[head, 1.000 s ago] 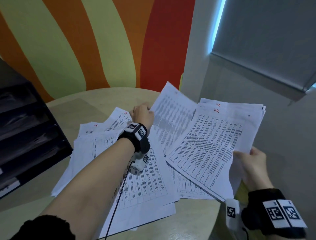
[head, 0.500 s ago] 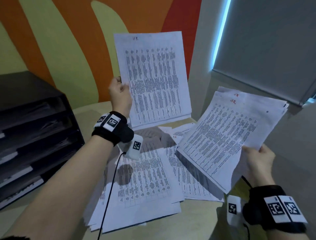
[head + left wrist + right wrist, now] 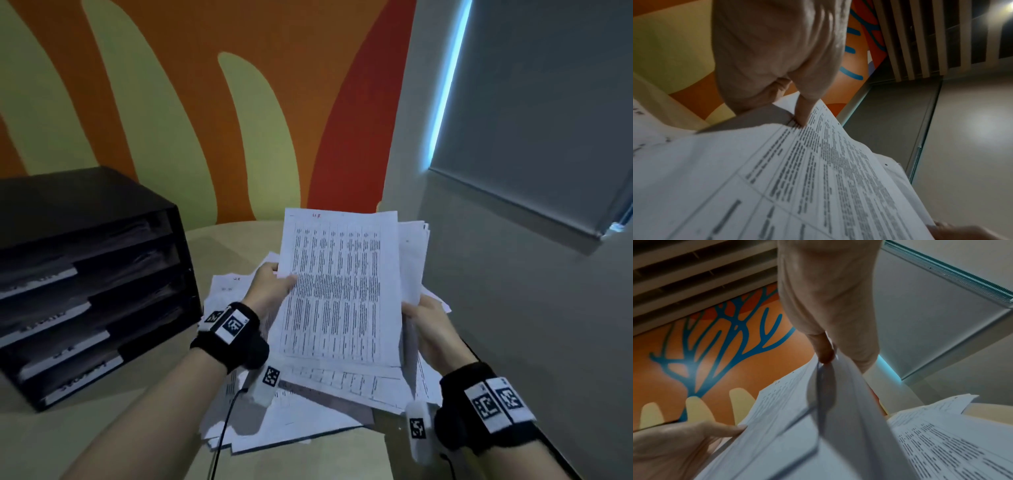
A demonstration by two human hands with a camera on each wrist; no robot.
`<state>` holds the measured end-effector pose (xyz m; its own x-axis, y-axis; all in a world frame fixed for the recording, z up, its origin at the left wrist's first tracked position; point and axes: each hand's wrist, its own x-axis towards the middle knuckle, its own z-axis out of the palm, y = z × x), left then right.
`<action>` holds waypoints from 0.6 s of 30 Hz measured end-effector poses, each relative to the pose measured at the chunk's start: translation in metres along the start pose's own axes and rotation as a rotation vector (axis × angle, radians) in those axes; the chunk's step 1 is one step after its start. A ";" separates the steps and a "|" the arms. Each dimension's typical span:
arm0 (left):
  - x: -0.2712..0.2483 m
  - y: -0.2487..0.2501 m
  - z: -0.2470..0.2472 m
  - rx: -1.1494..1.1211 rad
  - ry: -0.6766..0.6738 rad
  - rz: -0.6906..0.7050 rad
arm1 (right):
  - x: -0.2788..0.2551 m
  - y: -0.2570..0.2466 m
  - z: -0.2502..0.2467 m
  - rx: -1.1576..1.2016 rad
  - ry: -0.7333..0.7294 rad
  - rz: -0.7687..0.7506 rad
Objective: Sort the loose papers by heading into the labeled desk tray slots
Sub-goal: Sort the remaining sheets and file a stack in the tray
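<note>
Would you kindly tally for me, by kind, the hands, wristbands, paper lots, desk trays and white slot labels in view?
Hands: 2, left hand, right hand
Wristbands: 2
Paper lots: 2, held stack, table heap
Desk tray: 1
White slot labels: 4
Total: 11

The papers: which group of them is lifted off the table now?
The stack with a red heading at its top, held upright between the left hand and the right hand. The loose papers lie flat on the table.
</note>
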<state>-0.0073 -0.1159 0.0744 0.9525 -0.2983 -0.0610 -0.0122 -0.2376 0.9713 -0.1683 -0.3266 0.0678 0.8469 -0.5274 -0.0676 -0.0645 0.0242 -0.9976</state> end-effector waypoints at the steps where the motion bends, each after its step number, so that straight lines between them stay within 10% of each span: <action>1: -0.004 -0.003 -0.004 -0.017 -0.020 -0.002 | -0.002 0.000 0.004 0.010 -0.011 0.007; 6: -0.024 -0.003 -0.012 0.013 -0.056 0.117 | -0.004 -0.002 0.029 0.004 -0.019 -0.010; 14: -0.037 0.032 -0.042 -0.154 0.075 0.387 | -0.009 -0.047 0.061 -0.175 0.083 -0.543; 18: -0.039 0.019 -0.056 -0.128 -0.041 0.372 | -0.010 -0.026 0.068 -0.204 0.025 -0.482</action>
<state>-0.0277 -0.0571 0.1080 0.8773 -0.3799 0.2934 -0.3134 0.0097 0.9496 -0.1389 -0.2644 0.0930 0.7930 -0.4584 0.4012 0.2256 -0.3908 -0.8924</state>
